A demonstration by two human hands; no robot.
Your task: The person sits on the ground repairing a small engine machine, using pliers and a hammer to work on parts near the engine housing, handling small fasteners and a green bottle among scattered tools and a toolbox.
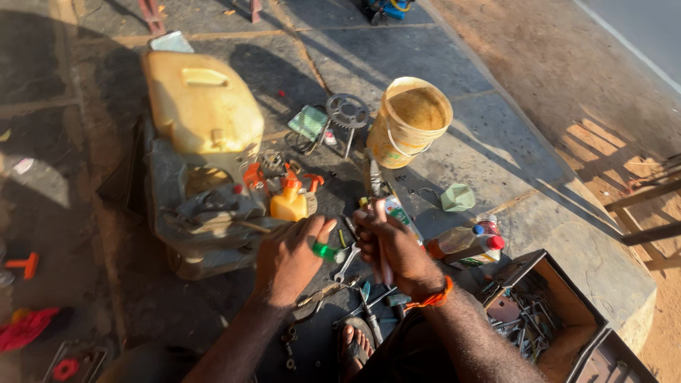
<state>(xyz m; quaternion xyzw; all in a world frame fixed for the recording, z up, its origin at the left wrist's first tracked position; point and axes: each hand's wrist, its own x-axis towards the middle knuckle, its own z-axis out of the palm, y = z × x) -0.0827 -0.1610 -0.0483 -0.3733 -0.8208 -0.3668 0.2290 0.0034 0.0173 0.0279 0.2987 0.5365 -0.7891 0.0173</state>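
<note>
Outdoor concrete floor, oily, low sun, dirt strip along the right edge.

Nearest: person sits on the floor, sandalled foot between the forearms, loose tools scattered around it. Open box of bolts and metal bits at lower right, just beside the right forearm.

Right hand, orange thread on the wrist: fingers clenched around a long metal tool, held near upright, tip pointing away from the person. Exact tool type not clear.

Left hand: fingers curled, pinching a small green part at the fingertips. Green part sits between the two hands, just beside the tool shaft; cannot tell if it touches. A wrench lies on the floor right under the gap between the hands.

Just right of the hands: plastic bottle lying on its side, red cap.

Just beyond the hands: small yellow squeeze bottle with orange nozzle, standing among grimy engine parts.

Further out: pale green lid-like piece on the floor, gear sprocket next to a green packet, dirty yellow bucket tilted, open mouth facing the camera.

Far left: big yellow jerrycan resting on top of the parts pile.

Left edge: orange T-shaped piece and red rag, well apart from the hands.
</note>
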